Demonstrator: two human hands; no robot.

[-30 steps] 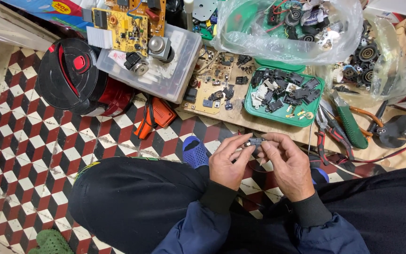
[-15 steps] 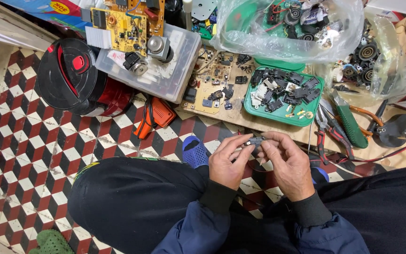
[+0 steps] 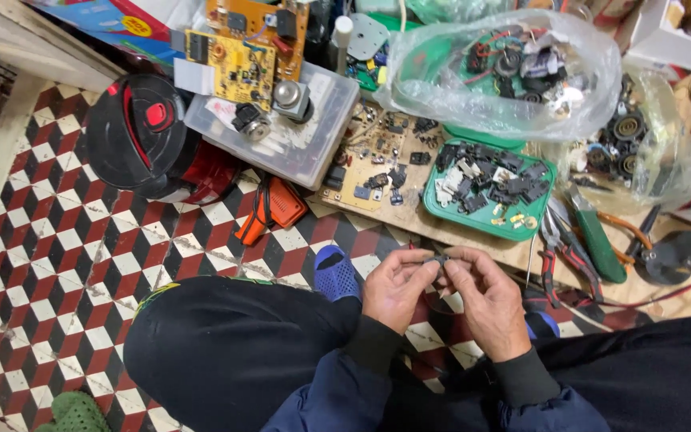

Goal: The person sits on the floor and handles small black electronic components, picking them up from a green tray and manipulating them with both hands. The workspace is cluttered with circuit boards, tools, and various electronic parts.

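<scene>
The small dark part is mostly hidden by fingertips, too small to identify. It sits pinched between both hands, above the knees and the checkered floor. The left hand and right hand are both clamped on it, thumbs meeting, just below the green tray.

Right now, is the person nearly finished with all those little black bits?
Probably not. Done: some small black parts already lie sorted in the green tray. In hand: both hands, left hand and right hand, pinch one small dark part. Left: bagged parts and the circuit boards lie untouched.
</scene>
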